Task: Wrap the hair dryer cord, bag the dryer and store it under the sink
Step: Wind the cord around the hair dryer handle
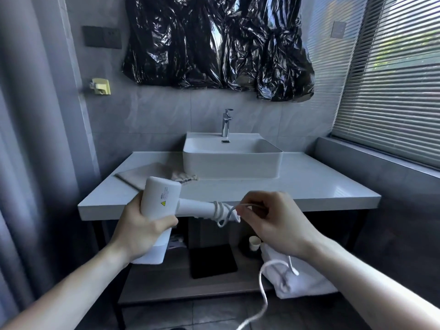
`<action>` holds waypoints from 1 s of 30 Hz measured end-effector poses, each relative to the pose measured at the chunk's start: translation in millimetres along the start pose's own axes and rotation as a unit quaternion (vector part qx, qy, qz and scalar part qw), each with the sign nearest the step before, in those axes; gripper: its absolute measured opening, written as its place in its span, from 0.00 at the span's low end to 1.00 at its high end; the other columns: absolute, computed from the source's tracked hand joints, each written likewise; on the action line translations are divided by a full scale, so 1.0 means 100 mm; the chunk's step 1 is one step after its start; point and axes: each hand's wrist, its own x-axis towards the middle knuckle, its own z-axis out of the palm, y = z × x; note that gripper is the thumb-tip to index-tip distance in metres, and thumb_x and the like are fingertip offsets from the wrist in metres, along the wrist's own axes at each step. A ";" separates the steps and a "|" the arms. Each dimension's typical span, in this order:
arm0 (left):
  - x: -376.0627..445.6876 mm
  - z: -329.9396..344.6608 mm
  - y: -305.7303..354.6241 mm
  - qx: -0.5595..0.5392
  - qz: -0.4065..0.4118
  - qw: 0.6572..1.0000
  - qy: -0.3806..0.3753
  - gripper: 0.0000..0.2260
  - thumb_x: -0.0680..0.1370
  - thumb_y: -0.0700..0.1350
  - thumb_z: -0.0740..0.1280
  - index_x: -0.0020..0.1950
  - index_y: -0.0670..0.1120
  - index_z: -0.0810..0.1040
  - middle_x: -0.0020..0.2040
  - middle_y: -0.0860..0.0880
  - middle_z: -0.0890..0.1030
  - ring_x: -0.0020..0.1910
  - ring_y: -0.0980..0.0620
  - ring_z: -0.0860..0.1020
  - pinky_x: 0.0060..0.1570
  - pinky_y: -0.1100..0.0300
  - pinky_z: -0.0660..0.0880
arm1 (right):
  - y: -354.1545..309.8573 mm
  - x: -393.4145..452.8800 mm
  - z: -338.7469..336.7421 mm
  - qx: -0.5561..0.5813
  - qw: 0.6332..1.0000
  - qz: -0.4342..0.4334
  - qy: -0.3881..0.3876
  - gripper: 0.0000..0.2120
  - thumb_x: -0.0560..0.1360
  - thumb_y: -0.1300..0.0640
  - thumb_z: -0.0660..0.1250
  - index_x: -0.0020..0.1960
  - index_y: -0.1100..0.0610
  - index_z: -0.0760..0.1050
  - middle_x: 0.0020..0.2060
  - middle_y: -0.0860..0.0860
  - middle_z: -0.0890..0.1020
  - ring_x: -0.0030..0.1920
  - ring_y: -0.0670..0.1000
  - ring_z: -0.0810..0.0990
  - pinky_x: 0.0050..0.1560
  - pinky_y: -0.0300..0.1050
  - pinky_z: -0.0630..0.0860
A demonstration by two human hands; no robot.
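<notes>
My left hand grips the body of a white hair dryer, held in front of the counter with its handle pointing right. A few turns of white cord circle the end of the handle. My right hand pinches the cord just beside those turns. The loose rest of the cord hangs under my right wrist and trails down out of view. A beige drawstring bag lies flat on the countertop, left of the white basin.
A chrome tap stands behind the basin. Under the counter is an open shelf with a white container at the left, a black mat, small cups and folded white towels. Black plastic covers the wall above. Blinds hang at right.
</notes>
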 end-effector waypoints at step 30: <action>0.02 -0.03 0.39 -0.191 -0.034 0.981 -0.022 0.13 0.64 0.44 0.77 0.46 0.44 0.82 0.37 0.44 0.83 0.35 0.42 0.80 0.39 0.44 0.78 | 0.57 -0.15 0.76 0.131 0.976 0.108 -0.135 0.25 0.88 0.45 0.56 0.38 0.57 0.76 0.28 0.45 0.72 0.28 0.42 0.66 0.32 0.39 0.65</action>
